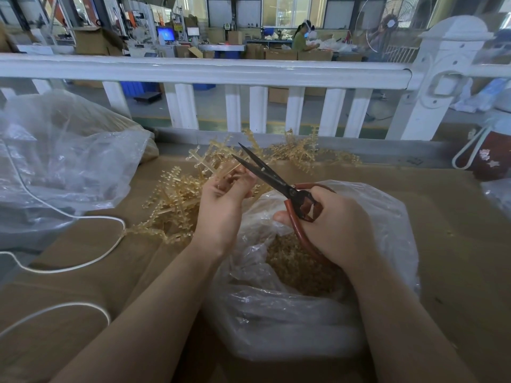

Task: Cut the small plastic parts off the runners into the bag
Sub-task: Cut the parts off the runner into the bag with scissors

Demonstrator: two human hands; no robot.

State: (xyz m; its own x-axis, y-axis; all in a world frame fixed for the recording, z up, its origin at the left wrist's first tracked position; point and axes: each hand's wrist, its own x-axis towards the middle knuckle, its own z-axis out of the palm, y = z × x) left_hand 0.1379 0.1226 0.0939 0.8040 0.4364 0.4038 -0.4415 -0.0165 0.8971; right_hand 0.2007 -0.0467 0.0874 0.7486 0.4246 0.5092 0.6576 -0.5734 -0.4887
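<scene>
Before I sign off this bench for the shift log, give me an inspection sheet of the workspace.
Surface: brown cardboard-covered bench.
Job's things: runner in left hand; scissors open in right hand; open bag of cut parts beneath; runner pile.
Clutter: second plastic bag at left.
Grippers: both hands gripping.
Cables: white cord looped at left.
Surroundings: white railing, factory floor behind.

You won't find any legible text here. The blue monitor (pixel 166 34) at the back is lit, but its screen content is too blurred to read. Green sign (pixel 227 26) on the far wall: too small to make out. Cardboard boxes (pixel 94 41) show no readable print. Dark red bag (pixel 490 156) at right has flower pattern only, no lettering.
</scene>
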